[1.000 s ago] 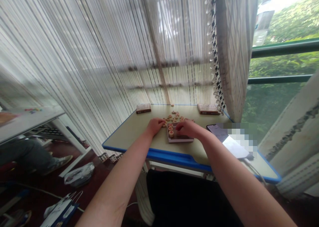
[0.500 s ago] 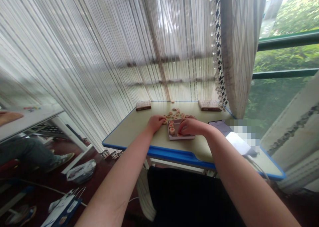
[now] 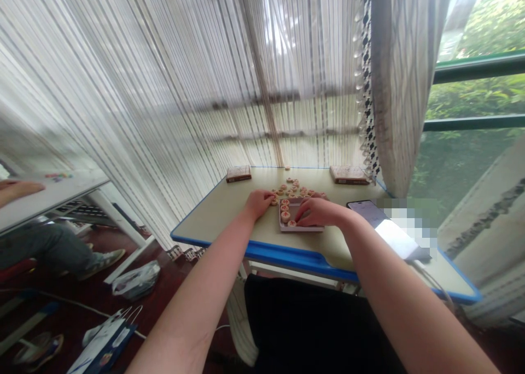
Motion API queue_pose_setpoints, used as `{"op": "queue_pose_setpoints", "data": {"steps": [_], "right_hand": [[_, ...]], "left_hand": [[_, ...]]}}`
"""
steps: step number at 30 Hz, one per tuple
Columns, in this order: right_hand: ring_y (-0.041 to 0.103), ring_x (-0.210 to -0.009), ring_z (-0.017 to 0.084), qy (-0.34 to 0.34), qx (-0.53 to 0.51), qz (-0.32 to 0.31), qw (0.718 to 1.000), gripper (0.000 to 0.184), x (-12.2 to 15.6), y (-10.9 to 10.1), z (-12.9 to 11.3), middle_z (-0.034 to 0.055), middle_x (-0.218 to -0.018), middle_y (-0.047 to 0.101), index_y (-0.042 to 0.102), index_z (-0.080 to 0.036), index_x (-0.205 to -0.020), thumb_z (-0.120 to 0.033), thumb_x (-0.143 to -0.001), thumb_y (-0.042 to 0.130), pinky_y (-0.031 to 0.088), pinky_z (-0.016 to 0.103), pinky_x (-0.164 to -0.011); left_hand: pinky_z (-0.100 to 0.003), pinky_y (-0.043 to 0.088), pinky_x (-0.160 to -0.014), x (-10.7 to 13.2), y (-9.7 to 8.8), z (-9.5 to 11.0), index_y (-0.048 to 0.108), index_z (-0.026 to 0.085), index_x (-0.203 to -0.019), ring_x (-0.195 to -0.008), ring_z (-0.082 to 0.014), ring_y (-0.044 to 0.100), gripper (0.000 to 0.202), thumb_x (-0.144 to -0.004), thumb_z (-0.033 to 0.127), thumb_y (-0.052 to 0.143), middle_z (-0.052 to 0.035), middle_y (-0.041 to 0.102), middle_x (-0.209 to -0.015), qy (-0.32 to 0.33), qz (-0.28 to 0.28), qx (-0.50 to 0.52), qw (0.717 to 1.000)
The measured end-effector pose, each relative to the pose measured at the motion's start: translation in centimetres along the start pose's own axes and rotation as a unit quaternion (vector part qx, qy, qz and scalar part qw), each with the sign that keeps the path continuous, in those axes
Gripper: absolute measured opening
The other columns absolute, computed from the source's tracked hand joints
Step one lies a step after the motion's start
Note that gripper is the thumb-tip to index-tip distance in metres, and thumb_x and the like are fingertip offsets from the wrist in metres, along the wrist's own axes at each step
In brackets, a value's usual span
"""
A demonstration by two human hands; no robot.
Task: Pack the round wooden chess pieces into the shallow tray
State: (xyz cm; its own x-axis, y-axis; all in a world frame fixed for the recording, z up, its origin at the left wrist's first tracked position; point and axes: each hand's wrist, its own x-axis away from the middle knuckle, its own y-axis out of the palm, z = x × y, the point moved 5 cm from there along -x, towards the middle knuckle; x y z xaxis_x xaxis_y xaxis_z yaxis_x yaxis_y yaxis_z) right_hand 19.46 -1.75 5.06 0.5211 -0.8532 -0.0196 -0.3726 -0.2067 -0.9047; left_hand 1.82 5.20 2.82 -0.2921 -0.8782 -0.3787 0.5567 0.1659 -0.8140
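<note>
In the head view, a shallow open box (image 3: pixel 302 229) stands on the table in front of me, with a column of round Chinese chess pieces (image 3: pixel 285 216) along its left wall. My right hand (image 3: pixel 318 212) reaches into the box, its fingers bent together against the edge of a red-marked Chinese chess piece (image 3: pixel 291 223) in the near left corner. Left of the box, my left hand (image 3: pixel 259 203) pinches a loose Chinese chess piece (image 3: pixel 274 201) at the tabletop; the fingertips partly cover it. More loose pieces (image 3: pixel 295 183) lie scattered behind the box.
Two flat boxes, one at the back left (image 3: pixel 239 174) and one at the back right (image 3: pixel 349 174), lie on the blue-edged table (image 3: pixel 213 221). A phone (image 3: pixel 363 211) is right of my hand. Another person's hand (image 3: pixel 20 190) rests on a table at left. String curtains hang behind.
My right fingers have drawn slightly right from the near left corner, uncovering the red-marked piece there. My left hand stays beside the box. The whole view has shifted a little.
</note>
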Motion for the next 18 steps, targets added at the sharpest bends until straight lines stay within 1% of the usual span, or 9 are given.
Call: {"op": "queue_pose_setpoints", "data": {"steps": [4, 10, 12, 15, 18], "right_hand": [[0.058, -0.076, 0.017, -0.018, -0.003, 0.004, 1.000, 0.022, -0.30, 0.29, -0.17, 0.0000, -0.077, 0.067, 0.073, -0.026, -0.080, -0.038, -0.063, 0.064, 0.041, 0.025, -0.070], [0.058, -0.073, 0.017, -0.043, -0.009, 0.007, 0.999, 0.020, -0.76, 0.80, -0.45, 0.0010, -0.078, 0.067, 0.073, -0.023, -0.074, -0.038, -0.064, 0.064, 0.041, 0.026, -0.072], [0.058, -0.073, 0.016, -0.050, -0.011, 0.003, 0.999, 0.020, -0.72, 0.84, -0.59, 0.0006, -0.078, 0.067, 0.073, -0.023, -0.075, -0.037, -0.065, 0.063, 0.041, 0.026, -0.073], [0.059, -0.073, 0.016, -0.047, -0.016, 0.000, 0.999, 0.019, -0.49, 0.71, -0.82, -0.0001, -0.080, 0.068, 0.073, -0.024, -0.079, -0.034, -0.067, 0.062, 0.041, 0.026, -0.074], [0.059, -0.075, 0.017, -0.035, -0.014, 0.013, 0.999, 0.019, -0.38, 0.54, -0.96, 0.0003, -0.082, 0.068, 0.073, -0.024, -0.079, -0.033, -0.067, 0.061, 0.041, 0.026, -0.075]], "left_hand": [[-0.024, 0.044, -0.078, 0.02, -0.02, 0.04, 0.069, 0.020, -0.095, -0.088, -0.0170, 0.062, 0.026, -0.078, 0.029, 0.052, -0.0044, 0.069, -0.094, -0.007, 0.000, 0.000, 1.000], [-0.024, 0.044, -0.078, 0.05, -0.10, 0.25, 0.068, 0.019, -0.095, -0.087, -0.0165, 0.061, 0.026, -0.078, 0.028, 0.051, -0.0040, 0.069, -0.093, -0.011, -0.005, 0.002, 1.000], [-0.024, 0.044, -0.076, 0.04, -0.07, 0.21, 0.069, 0.019, -0.095, -0.086, -0.0165, 0.061, 0.026, -0.078, 0.029, 0.052, -0.0040, 0.069, -0.092, -0.010, -0.004, 0.000, 1.000], [-0.024, 0.044, -0.071, 0.07, -0.06, 0.15, 0.069, 0.019, -0.093, -0.079, -0.0163, 0.062, 0.029, -0.077, 0.035, 0.051, -0.0049, 0.070, -0.087, -0.007, 0.010, -0.003, 1.000], [-0.024, 0.043, -0.065, 0.18, -0.09, 0.21, 0.069, 0.017, -0.091, -0.072, -0.0155, 0.060, 0.037, -0.078, 0.044, 0.048, -0.0050, 0.069, -0.080, -0.010, 0.018, -0.004, 1.000]]}}
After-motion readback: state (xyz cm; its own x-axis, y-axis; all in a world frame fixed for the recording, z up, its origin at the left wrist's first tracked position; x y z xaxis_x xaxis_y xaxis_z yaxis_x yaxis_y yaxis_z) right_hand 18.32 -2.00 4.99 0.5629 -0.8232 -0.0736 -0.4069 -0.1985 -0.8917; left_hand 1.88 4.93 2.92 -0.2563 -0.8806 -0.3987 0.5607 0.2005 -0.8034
